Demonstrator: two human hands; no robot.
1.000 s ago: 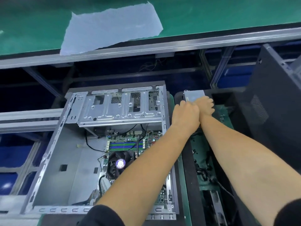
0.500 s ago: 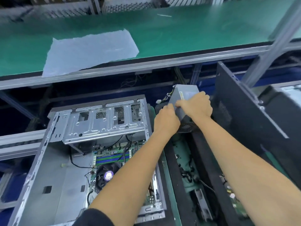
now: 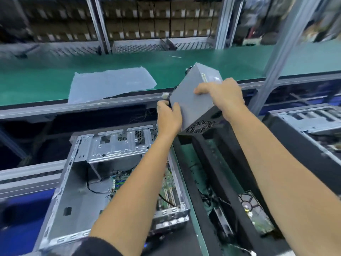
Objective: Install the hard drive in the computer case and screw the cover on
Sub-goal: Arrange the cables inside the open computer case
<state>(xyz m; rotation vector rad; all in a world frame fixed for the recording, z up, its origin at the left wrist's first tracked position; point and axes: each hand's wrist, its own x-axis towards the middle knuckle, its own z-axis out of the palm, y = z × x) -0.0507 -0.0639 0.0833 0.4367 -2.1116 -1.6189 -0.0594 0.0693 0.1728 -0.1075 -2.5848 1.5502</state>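
I have a grey metal box (image 3: 191, 100), vented on its dark lower face, lifted in both hands and tilted, above the gap between the open computer case (image 3: 103, 182) and a dark tray (image 3: 186, 163) on its right. My left hand (image 3: 168, 118) has its grip clamped on the box's lower left corner, thumb on the grey face; my right hand (image 3: 224, 97) is clamped over the upper right edge. A white connector (image 3: 164, 95) sticks out at the box's left side. By its vent and leads I judge it a power supply, not the hard drive, but I cannot be sure.

Progress, as judged: early. The case lies on its side, cover off, motherboard (image 3: 166, 193) exposed, drive cage (image 3: 118, 146) at its far end showing no drive from here. What looks like a hard drive (image 3: 256, 213) lies in the tray near my right forearm, not yet fitted. Left to do: seat the drive, close the cover, drive the screws.

Around: green surface (image 3: 46, 76) beyond, with a pale sheet (image 3: 110, 84) on it; a second case (image 3: 304, 122) at right; shelves of boxes (image 3: 156, 21) behind. In the way: loose black cables (image 3: 92, 185) inside the case, and an upright frame post (image 3: 273, 58) close beside my right hand
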